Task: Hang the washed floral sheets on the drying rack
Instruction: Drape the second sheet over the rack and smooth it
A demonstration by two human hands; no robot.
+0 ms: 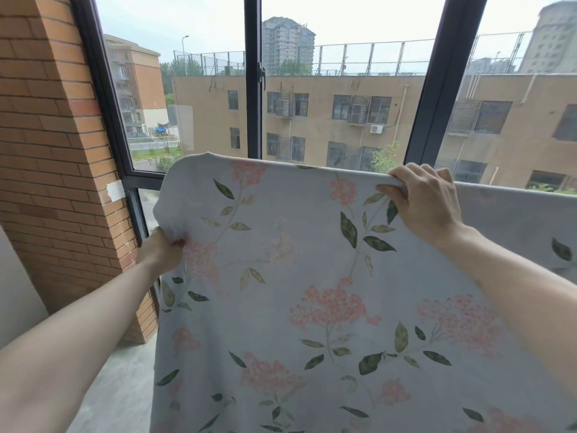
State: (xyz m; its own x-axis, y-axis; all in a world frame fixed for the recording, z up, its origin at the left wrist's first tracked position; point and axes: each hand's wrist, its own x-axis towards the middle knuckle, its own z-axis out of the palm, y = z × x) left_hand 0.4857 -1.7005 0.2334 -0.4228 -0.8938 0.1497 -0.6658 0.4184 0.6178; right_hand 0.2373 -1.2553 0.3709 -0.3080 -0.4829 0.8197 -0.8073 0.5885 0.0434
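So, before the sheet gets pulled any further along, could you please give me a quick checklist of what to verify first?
1. Right hand has a firm hold on the floral sheet: ok, fingers curl over its top fold.
2. Left hand holds the left edge: ok, it pinches the fabric there.
3. Sheet hangs over a rack bar: cannot tell, the fabric hides whatever is under the fold.
4. Top edge lies level: not ok, the left corner droops toward the left hand.
5. Fabric clear of the brick pillar: ok, a gap shows.
6. Bottom hem off the floor: cannot tell, out of frame.
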